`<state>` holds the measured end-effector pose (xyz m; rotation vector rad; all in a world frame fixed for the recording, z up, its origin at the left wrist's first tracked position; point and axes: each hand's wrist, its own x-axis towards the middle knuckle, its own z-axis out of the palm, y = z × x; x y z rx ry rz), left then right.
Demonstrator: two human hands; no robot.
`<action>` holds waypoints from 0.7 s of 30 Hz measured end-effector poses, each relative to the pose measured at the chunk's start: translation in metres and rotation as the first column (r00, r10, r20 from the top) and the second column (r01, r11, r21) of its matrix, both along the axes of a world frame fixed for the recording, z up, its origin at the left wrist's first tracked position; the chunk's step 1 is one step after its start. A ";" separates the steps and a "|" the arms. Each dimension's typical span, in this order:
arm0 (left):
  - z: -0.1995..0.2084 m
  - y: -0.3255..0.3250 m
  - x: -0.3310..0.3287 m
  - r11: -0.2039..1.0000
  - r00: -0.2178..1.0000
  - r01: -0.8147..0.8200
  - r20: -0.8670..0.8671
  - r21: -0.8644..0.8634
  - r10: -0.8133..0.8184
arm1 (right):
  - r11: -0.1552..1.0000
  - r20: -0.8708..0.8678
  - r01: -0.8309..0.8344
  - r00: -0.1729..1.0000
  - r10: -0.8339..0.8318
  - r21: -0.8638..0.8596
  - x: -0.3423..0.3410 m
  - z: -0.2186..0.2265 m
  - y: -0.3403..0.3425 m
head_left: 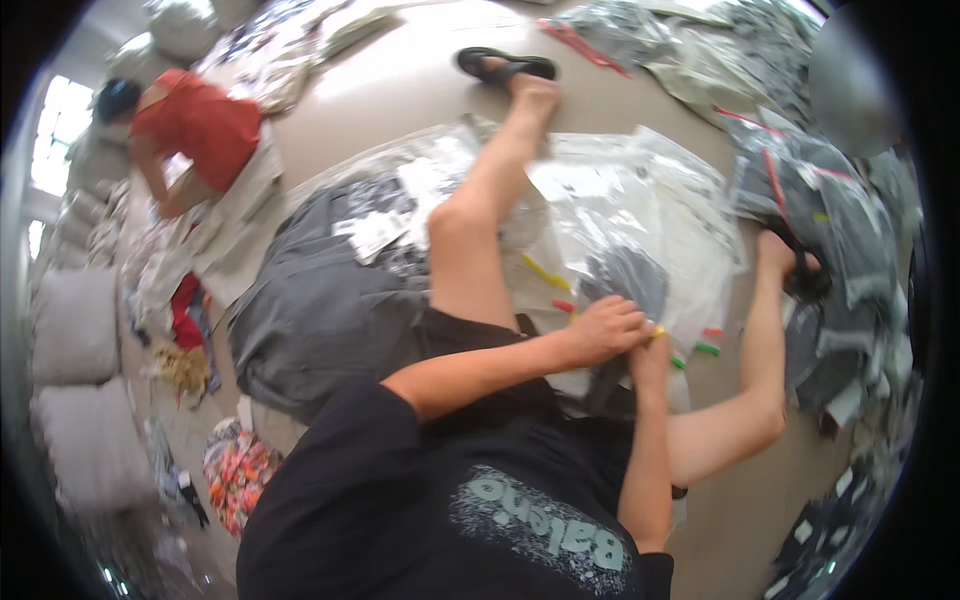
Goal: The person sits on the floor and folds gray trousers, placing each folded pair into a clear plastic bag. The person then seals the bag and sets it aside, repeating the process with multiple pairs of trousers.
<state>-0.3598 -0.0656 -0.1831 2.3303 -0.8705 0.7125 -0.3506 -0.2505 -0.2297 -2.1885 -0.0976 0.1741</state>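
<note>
My left hand (605,328) and my right hand (650,362) meet in front of my lap, fingers closed in a pinch. Between them is the near edge of a clear plastic bag (600,205), with a small yellow piece (657,332) at the fingertips. A dark grey folded garment (628,275) shows through or under the plastic just beyond my hands; which, I cannot tell. Around the hands lie a red strip (563,306), a yellow strip (543,270) and a green strip (708,349). My fingertips partly hide each other.
Left of my leg lies a big pile of grey garments (310,290) with white papers (375,235) on it. Bagged grey clothes (850,230) stand at right. A person in a red top (205,130) bends at the far left. Grey sacks (75,325) line the left edge.
</note>
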 end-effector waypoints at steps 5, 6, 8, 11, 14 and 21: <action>0.018 0.034 0.016 0.998 0.995 0.047 0.090 0.043 -0.051 | 0.978 -0.075 0.179 0.982 -0.171 0.106 -0.006 0.007 0.024; 0.024 0.045 0.022 0.999 0.998 -0.025 0.060 0.042 0.022 | 0.933 -0.073 0.228 0.974 -0.216 0.278 -0.006 0.020 0.031; 0.031 0.060 0.033 0.980 0.979 -0.198 0.050 0.026 0.197 | 0.834 -0.159 0.302 0.953 -0.256 0.462 -0.005 0.028 0.030; 0.021 0.071 0.040 0.947 0.947 -0.320 -0.025 0.024 0.321 | 0.664 -0.269 0.396 0.918 -0.291 0.635 -0.004 0.029 0.032; 0.025 0.056 0.016 0.982 0.953 0.189 -0.247 0.025 -0.177 | 0.777 -0.338 0.413 0.901 -0.272 0.476 -0.005 0.031 0.028; 0.028 0.042 -0.019 0.931 0.907 0.361 -0.212 -0.051 -0.364 | 0.915 0.006 0.279 0.956 -0.293 0.290 0.002 0.014 0.040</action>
